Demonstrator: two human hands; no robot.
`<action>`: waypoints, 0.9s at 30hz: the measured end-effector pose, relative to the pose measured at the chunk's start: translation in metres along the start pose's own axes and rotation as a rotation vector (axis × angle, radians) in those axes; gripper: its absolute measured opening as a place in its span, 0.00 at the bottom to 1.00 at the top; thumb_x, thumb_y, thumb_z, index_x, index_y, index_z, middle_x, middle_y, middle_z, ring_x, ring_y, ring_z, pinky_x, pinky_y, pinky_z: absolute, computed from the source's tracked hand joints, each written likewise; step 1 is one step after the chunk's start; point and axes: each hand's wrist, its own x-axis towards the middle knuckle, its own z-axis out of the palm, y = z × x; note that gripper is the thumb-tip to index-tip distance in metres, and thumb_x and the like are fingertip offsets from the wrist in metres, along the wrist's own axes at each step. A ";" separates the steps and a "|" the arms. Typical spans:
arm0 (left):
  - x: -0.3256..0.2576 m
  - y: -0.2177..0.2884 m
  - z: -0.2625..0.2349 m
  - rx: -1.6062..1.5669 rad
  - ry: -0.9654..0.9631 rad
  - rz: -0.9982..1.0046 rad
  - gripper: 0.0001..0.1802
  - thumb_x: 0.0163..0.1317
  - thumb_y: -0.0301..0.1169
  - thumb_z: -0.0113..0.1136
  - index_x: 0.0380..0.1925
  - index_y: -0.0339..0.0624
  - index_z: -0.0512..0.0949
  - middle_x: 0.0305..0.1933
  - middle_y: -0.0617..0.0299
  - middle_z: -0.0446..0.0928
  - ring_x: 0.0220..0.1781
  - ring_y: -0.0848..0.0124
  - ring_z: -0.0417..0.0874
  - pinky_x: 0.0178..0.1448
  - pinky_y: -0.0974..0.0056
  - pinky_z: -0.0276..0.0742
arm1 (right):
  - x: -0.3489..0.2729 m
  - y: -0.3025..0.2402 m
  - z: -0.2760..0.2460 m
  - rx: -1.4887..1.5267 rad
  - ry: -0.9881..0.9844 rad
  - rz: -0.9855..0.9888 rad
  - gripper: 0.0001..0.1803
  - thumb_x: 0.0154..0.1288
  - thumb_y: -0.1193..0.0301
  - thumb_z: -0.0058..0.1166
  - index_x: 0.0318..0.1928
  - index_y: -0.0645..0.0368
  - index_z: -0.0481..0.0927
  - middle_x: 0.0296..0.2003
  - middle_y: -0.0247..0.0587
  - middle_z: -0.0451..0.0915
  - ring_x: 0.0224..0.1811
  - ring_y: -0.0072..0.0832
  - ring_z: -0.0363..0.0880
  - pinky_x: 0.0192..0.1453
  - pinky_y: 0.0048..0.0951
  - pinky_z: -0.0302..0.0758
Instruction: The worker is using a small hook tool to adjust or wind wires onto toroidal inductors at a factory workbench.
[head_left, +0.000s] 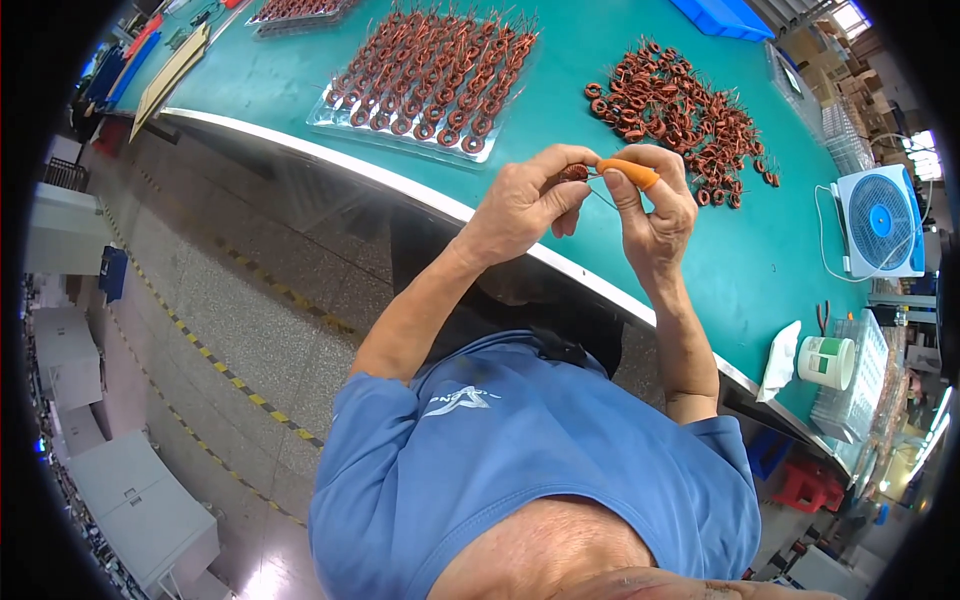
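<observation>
Just above the table's front edge, my left hand (520, 210) pinches a small ring-shaped copper coil (573, 173) between thumb and fingers. Thin wire leads stick out of the coil toward my right hand (658, 205). That hand is closed too, thumb against index finger, at the coil's leads. An orange finger cot (630, 172) covers its index finger. The exact grip on the wire is partly hidden by the fingertips. Beyond my hands, a clear plastic tray (325, 117) holds many similar coils in rows, leads upward. A loose heap of coils (680, 105) lies to its right.
The green table (740, 255) has a white front edge. A second coil tray (290, 18) and a blue bin (725, 15) stand at the back. On the right are a blue-and-white fan (880, 222), a white tub (826, 362), pliers (822, 317) and stacked clear trays (855, 385).
</observation>
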 end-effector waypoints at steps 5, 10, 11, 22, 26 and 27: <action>-0.001 0.007 0.009 0.162 0.034 0.056 0.15 0.67 0.26 0.56 0.53 0.38 0.72 0.26 0.62 0.76 0.24 0.76 0.78 0.29 0.68 0.74 | 0.000 0.006 -0.001 0.082 0.017 0.084 0.05 0.58 0.72 0.65 0.34 0.59 0.86 0.36 0.35 0.81 0.41 0.30 0.76 0.43 0.29 0.73; 0.005 -0.005 0.017 0.355 0.127 0.196 0.13 0.69 0.26 0.52 0.53 0.37 0.72 0.26 0.64 0.74 0.25 0.78 0.75 0.29 0.71 0.72 | -0.001 0.005 0.001 -0.077 0.036 0.014 0.05 0.57 0.74 0.65 0.31 0.61 0.84 0.35 0.36 0.81 0.41 0.33 0.77 0.44 0.30 0.74; 0.006 -0.005 0.017 0.336 0.149 0.134 0.12 0.70 0.26 0.52 0.52 0.37 0.72 0.27 0.64 0.73 0.25 0.78 0.75 0.30 0.71 0.72 | 0.001 0.004 0.004 -0.159 0.071 -0.149 0.05 0.55 0.75 0.66 0.30 0.63 0.82 0.35 0.36 0.81 0.41 0.34 0.77 0.44 0.32 0.74; 0.000 -0.012 0.021 -0.271 0.100 0.211 0.17 0.72 0.34 0.51 0.55 0.37 0.67 0.26 0.64 0.70 0.25 0.74 0.76 0.32 0.70 0.73 | -0.007 0.000 0.007 0.653 0.055 0.485 0.10 0.66 0.70 0.58 0.36 0.65 0.84 0.36 0.31 0.80 0.39 0.20 0.75 0.46 0.24 0.71; 0.002 -0.006 0.010 -0.215 0.053 0.087 0.18 0.72 0.33 0.50 0.58 0.37 0.66 0.27 0.63 0.70 0.27 0.74 0.76 0.34 0.70 0.74 | -0.011 0.005 0.011 0.681 0.005 0.566 0.12 0.68 0.66 0.57 0.44 0.63 0.82 0.38 0.35 0.81 0.42 0.19 0.75 0.51 0.23 0.71; 0.002 -0.005 0.007 -0.213 0.056 0.088 0.18 0.72 0.33 0.50 0.58 0.37 0.66 0.27 0.63 0.70 0.27 0.74 0.76 0.34 0.70 0.74 | -0.012 0.004 0.012 0.673 0.010 0.610 0.14 0.68 0.66 0.57 0.47 0.63 0.81 0.39 0.36 0.81 0.42 0.20 0.76 0.52 0.24 0.72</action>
